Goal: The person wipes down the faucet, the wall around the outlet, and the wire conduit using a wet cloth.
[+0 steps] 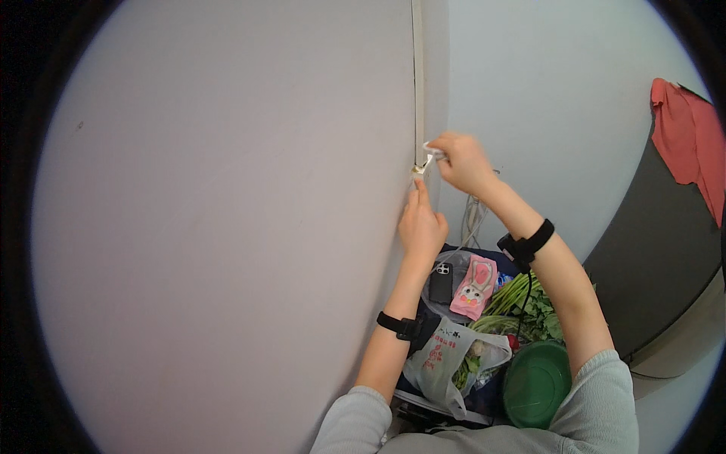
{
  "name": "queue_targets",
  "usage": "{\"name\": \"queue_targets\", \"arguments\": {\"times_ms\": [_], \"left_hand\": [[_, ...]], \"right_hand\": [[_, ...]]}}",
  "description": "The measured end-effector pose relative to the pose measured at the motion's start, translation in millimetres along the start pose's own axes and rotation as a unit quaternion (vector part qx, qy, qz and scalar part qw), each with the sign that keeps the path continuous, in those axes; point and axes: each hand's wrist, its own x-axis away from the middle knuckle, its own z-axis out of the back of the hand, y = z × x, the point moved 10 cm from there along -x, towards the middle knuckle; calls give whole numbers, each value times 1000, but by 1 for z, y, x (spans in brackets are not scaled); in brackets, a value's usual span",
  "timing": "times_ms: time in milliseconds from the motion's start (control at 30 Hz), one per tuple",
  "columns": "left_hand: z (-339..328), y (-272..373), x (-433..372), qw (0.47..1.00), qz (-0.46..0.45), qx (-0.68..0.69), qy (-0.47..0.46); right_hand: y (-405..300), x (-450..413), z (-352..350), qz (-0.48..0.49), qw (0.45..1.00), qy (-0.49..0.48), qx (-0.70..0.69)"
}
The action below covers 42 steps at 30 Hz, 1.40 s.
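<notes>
At the corner of the wall, a narrow vertical white trunking strip [419, 85] runs down to a small white fitting [418, 170]. My left hand [422, 227] is just below it, its extended index fingertip at the fitting's lower edge and nothing seen in its grasp. Between the fingers of my right hand [465, 162] is a small white object [435, 151], blurred and partly covered, too unclear to name. It sits just up and right of the fitting. A pale cable [468, 235] hangs below my right hand.
Below are a black phone [440, 284], a pink pack with a rabbit picture [475, 286], leafy greens [539, 312], a printed plastic bag [439, 354] of vegetables and a green basin [536, 383]. At right, a red cloth [686, 136] drapes over a dark panel [641, 244].
</notes>
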Motion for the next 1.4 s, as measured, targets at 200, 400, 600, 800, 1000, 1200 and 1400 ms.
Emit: {"name": "queue_targets", "arguments": {"times_ms": [200,400,600,800,1000,1200,1400], "left_hand": [[4,0,0,1000,-14,-7,17],[3,2,4,1000,-19,14,12],[2,-2,1,1000,4,10,2],[0,5,0,1000,2,-4,-12],[-1,-1,-1,999,16,-20,-39],[0,-2,0,999,11,-31,-19],[-8,-3,3,996,24,-34,-73]], "right_hand": [[-11,20,-47,41,994,-72,72],[-3,12,-59,2,992,-125,10],[-11,9,-61,19,987,-157,2],[-10,28,-55,23,978,-209,-8],[-12,26,6,-30,998,-49,-34],[-12,12,-38,-13,993,-114,39],[7,13,-56,7,987,-162,2]]}}
